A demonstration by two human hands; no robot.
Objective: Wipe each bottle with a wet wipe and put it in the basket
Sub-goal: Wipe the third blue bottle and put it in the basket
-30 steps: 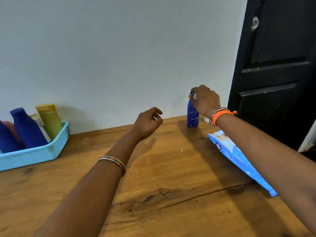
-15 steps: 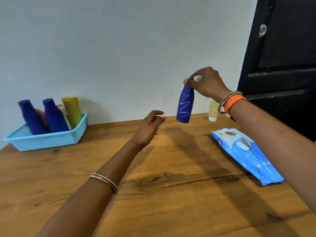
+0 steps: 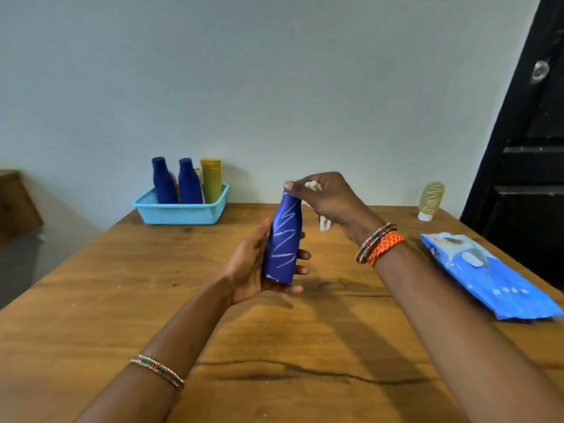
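A dark blue bottle [image 3: 283,242] with white zigzag marks is held upright above the wooden table [image 3: 122,300]. My left hand [image 3: 256,267] grips its lower body from the left. My right hand [image 3: 326,199] pinches the bottle's top and holds a crumpled white wet wipe [image 3: 324,221] in the palm. A light blue basket [image 3: 183,209] stands at the table's far edge with two blue bottles [image 3: 163,181] and a yellow-green bottle [image 3: 211,178] in it. A pale yellow bottle [image 3: 431,199] with zigzag marks stands cap-down at the far right.
A blue wet-wipe pack [image 3: 488,276] lies flat on the right side of the table. A black door [image 3: 531,148] is at the right, a pale wall behind. A brown piece of furniture [image 3: 15,203] sits beyond the table's left edge.
My right hand lifted the blue bottle from the table's far edge and brought it toward me. My left hand rose and took hold of its lower body. The view shifted right.
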